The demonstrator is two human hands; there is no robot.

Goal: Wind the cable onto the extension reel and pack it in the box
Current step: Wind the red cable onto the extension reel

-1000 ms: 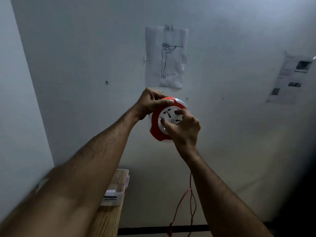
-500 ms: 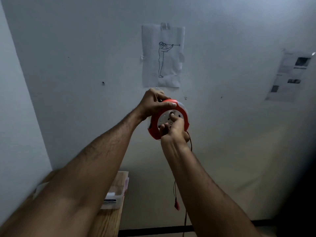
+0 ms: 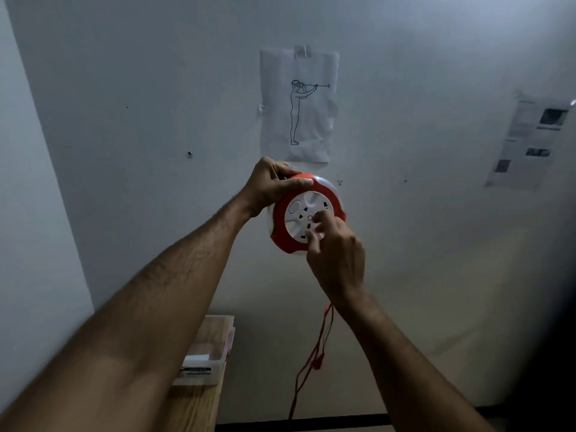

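Both arms reach forward at chest height. The left hand (image 3: pixel 270 186) has a closed grip on the reel's (image 3: pixel 306 213) top rim; the right hand's (image 3: pixel 338 256) fingertips (image 3: pixel 318 219) press its white face, red cable (image 3: pixel 315 353) dangling below.

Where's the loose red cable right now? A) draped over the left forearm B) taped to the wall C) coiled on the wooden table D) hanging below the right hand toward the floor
D: the red cable dangles from under the right hand down toward the floor.
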